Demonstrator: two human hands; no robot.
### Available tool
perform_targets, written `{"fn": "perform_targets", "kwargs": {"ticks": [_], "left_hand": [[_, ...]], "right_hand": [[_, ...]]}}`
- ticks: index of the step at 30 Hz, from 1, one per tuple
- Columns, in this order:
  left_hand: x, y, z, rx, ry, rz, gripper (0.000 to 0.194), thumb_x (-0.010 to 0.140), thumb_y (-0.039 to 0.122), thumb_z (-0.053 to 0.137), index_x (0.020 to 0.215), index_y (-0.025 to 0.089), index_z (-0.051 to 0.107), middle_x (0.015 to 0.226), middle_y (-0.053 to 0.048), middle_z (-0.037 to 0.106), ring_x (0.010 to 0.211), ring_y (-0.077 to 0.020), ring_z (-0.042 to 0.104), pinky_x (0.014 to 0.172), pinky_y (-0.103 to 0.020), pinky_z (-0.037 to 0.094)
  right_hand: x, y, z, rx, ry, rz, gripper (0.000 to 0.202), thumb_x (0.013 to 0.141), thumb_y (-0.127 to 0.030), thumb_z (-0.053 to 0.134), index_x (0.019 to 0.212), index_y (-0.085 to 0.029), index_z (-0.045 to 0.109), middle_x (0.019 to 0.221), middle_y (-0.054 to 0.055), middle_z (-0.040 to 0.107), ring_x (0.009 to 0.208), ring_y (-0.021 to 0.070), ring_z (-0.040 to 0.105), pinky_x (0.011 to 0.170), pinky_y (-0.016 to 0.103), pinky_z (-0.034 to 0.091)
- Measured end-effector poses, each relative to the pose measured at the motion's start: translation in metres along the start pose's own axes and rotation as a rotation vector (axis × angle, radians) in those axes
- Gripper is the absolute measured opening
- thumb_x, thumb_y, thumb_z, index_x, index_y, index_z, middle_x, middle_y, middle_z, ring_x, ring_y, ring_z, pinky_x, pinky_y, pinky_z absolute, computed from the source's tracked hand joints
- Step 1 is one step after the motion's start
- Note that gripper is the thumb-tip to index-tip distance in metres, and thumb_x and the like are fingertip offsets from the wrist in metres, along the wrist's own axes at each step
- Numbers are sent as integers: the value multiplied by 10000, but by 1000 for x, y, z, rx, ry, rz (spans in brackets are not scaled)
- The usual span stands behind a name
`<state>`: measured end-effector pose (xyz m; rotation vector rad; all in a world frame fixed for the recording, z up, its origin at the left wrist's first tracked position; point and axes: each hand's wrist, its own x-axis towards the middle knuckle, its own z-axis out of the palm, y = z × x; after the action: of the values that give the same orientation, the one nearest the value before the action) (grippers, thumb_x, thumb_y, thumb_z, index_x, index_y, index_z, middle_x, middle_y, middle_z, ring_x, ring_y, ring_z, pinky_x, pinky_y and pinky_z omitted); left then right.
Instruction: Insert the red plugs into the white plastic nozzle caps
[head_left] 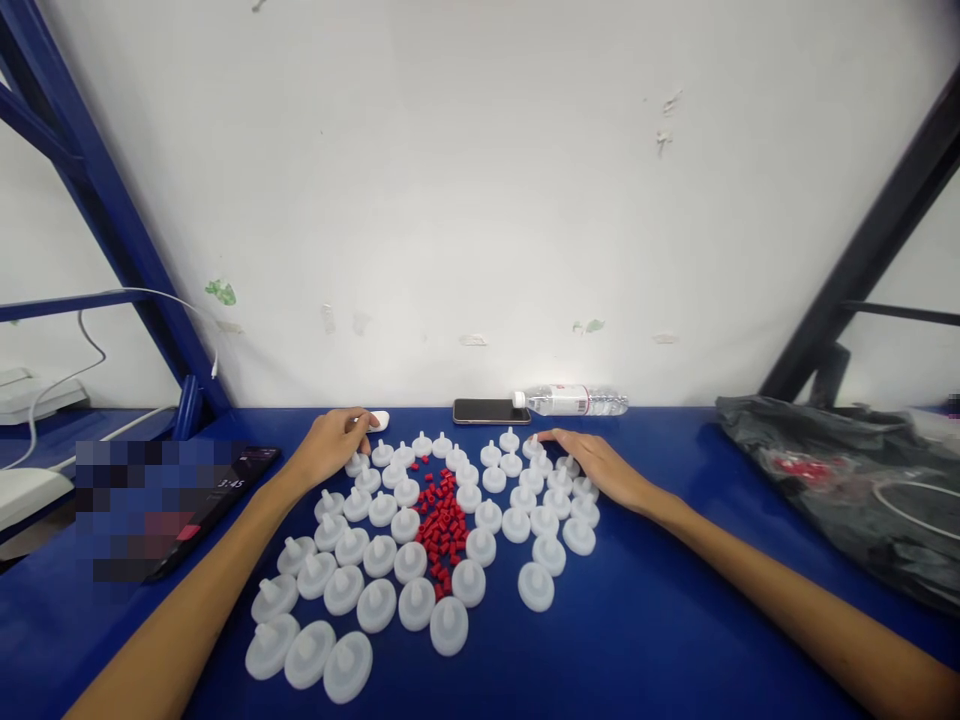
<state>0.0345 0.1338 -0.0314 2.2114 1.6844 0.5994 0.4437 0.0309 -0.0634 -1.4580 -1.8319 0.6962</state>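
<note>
My left hand rests at the back left of the white discs, fingers bent and apart. Its fingertips are beside a small white rounded object and above a white disc; whether they touch either is unclear. On the right, my right hand lies low with fingers stretched over the back discs, its index fingertip close to a disc with a short stem. Several such white plastic discs, stems mostly upward, surround a loose heap of small red plastic pieces.
Against the wall lie a phone and a clear plastic bottle on its side. A larger dark-screened device is at left. A dark plastic bag with red pieces in clear wrapping sits at right. Blue frame posts flank the blue table.
</note>
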Motion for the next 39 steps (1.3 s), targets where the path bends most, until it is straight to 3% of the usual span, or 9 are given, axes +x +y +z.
{"fn": "perform_targets", "kwargs": {"ticks": [4, 8, 15, 20, 30, 39], "left_hand": [[0, -1, -3, 54, 4, 28, 313, 1018, 422, 588, 1166, 154, 656, 948, -21, 714, 731, -148, 686, 684, -322, 602], [-1, -2, -9, 192, 17, 54, 270, 999, 405, 620, 1106, 164, 679, 1003, -36, 718, 854, -181, 699, 782, -369, 599], [-1, -4, -9, 355, -115, 77, 248, 986, 396, 643, 1054, 162, 689, 986, -32, 721, 842, -176, 699, 781, -366, 598], [-1, -5, -4, 404, -116, 71, 278, 991, 429, 627, 1049, 163, 689, 994, -37, 722, 875, -186, 702, 807, -381, 594], [-4, 5, 1, 487, -95, 19, 309, 999, 444, 610, 1109, 163, 677, 1038, -54, 720, 902, -195, 702, 826, -401, 593], [-11, 23, 4, 560, -70, 56, 326, 1002, 413, 614, 1206, 162, 651, 1149, -79, 707, 993, -222, 699, 882, -445, 590]], "right_hand": [[0, -3, 0, 0, -1, -3, 555, 1044, -604, 299, 1293, -327, 711, 1373, 8, 684, 1322, 331, 570, 1167, 532, 376], [-1, -5, -1, -1, 0, -8, 558, 1041, -619, 301, 1292, -335, 711, 1361, 7, 690, 1316, 325, 574, 1174, 543, 369], [-1, -6, -1, -8, 2, -9, 565, 1033, -624, 308, 1291, -328, 714, 1370, 18, 687, 1317, 324, 572, 1182, 546, 354], [-1, -6, -1, -15, 1, -9, 563, 1035, -621, 300, 1298, -334, 707, 1363, 12, 690, 1316, 323, 574, 1176, 545, 360], [0, -3, -1, -23, -18, -37, 537, 1044, -615, 308, 1285, -351, 708, 1378, -8, 679, 1346, 313, 554, 1194, 522, 343], [-1, -4, 0, -7, -1, -36, 534, 1040, -620, 324, 1283, -335, 704, 1372, 2, 682, 1341, 331, 557, 1195, 533, 340]]}}
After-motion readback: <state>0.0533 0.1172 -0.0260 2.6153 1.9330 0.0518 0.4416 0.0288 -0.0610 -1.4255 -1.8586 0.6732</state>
